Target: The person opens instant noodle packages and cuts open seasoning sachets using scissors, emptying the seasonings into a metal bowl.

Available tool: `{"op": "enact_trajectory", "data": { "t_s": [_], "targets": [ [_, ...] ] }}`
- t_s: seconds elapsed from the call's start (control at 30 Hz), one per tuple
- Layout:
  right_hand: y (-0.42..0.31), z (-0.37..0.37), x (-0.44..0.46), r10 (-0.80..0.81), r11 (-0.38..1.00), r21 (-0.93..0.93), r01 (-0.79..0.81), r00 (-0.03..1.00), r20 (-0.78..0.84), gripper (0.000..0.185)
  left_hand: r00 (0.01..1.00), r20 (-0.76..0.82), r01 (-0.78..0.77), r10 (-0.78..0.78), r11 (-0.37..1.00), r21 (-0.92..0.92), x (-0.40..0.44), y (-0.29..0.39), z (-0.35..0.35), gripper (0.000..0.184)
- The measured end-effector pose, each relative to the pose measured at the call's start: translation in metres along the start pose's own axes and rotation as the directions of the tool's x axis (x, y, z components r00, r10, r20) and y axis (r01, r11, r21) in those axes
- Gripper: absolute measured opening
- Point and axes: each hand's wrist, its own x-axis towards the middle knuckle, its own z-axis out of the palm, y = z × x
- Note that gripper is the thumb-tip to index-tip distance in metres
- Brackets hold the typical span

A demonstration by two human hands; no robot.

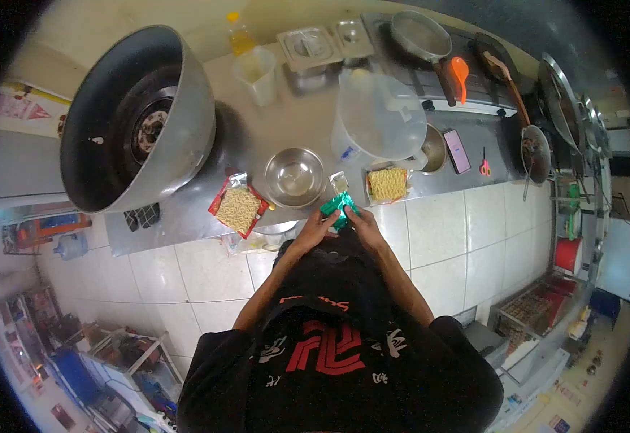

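Note:
A shiny green packet (339, 205) is pinched between my two hands at the counter's front edge. My left hand (320, 225) grips its left side, and my right hand (362, 222) holds the right side. Just beyond the packet lies a small silver sachet (338, 181). To the left stands a steel bowl (294, 177), with nothing visible inside. Left of that, a block of dry instant noodles (239, 209) rests on its opened red wrapper. Another noodle block (387, 185) sits on its wrapper near my right hand.
A large deep grey pot (192, 108) is tilted at the left. Behind the bowls stand a translucent plastic pitcher (376, 119), a smaller jug (255, 76) and a yellow oil bottle (240, 36). A phone (457, 151), scissors (485, 166) and a stove with a pan (420, 36) are at right.

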Motion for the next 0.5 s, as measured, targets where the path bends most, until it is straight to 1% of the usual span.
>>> {"op": "enact_trajectory", "data": {
  "t_s": [0.03, 0.07, 0.1, 0.17, 0.2, 0.23, 0.3, 0.33, 0.37, 0.4, 0.43, 0.47, 0.5],
  "targets": [
    [-0.006, 0.001, 0.000, -0.116, 0.990, -0.077, 0.122, 0.990, 0.078, 0.033, 1.000, -0.001, 0.008, -0.008, 0.996, -0.086, 0.003, 0.003, 0.003, 0.043],
    [-0.010, 0.000, 0.001, -0.224, 0.958, -0.143, 0.247, 0.962, 0.159, 0.032, 0.999, -0.034, -0.032, 0.026, 0.984, -0.174, 0.006, 0.000, 0.003, 0.043],
    [-0.008, -0.005, 0.007, -0.229, 0.959, -0.129, 0.251, 0.959, 0.165, 0.032, 0.999, -0.041, -0.033, 0.027, 0.986, -0.161, 0.009, -0.002, 0.001, 0.043],
    [0.001, -0.019, 0.025, -0.436, 0.829, -0.309, 0.467, 0.884, 0.166, 0.034, 0.989, -0.129, -0.093, 0.076, 0.987, -0.131, 0.006, -0.005, -0.007, 0.040],
    [-0.001, -0.028, 0.029, -0.327, 0.857, -0.366, 0.362, 0.932, 0.156, 0.033, 0.963, -0.238, -0.121, 0.127, 0.992, 0.038, 0.002, -0.006, -0.010, 0.034],
    [0.002, -0.036, 0.034, -0.325, 0.860, -0.356, 0.366, 0.930, 0.171, 0.033, 0.959, -0.254, -0.121, 0.129, 0.992, 0.045, -0.004, -0.005, -0.013, 0.034],
    [0.008, -0.041, 0.046, -0.168, 0.761, -0.532, 0.370, 0.906, 0.390, 0.029, 0.897, -0.344, -0.274, 0.278, 0.960, 0.062, -0.021, -0.002, -0.020, 0.032],
    [0.000, -0.031, 0.041, 0.011, 0.826, -0.516, 0.227, 0.908, 0.418, 0.021, 0.884, -0.424, -0.242, 0.195, 0.969, -0.058, -0.033, 0.003, -0.022, 0.029],
    [0.011, -0.028, 0.043, 0.015, 0.829, -0.511, 0.226, 0.905, 0.425, 0.021, 0.881, -0.432, -0.238, 0.192, 0.970, -0.054, -0.044, 0.008, -0.027, 0.029],
    [0.026, -0.027, 0.046, 0.047, 0.758, -0.553, 0.347, 0.816, 0.576, 0.027, 0.850, -0.440, -0.167, 0.289, 0.941, 0.295, -0.056, 0.012, -0.033, 0.026],
    [0.033, -0.028, 0.043, 0.095, 0.678, -0.569, 0.465, 0.712, 0.696, 0.036, 0.833, -0.399, -0.075, 0.383, 0.793, 0.604, -0.064, 0.013, -0.040, 0.024],
    [0.040, -0.029, 0.040, 0.094, 0.680, -0.578, 0.451, 0.729, 0.678, 0.036, 0.836, -0.418, -0.147, 0.354, 0.880, 0.452, -0.073, 0.009, -0.049, 0.024],
    [0.042, -0.026, 0.035, 0.243, 0.568, -0.695, 0.442, 0.717, 0.654, 0.043, 0.845, -0.430, -0.211, 0.317, 0.938, 0.276, -0.079, 0.003, -0.055, 0.024]
  ]
}}
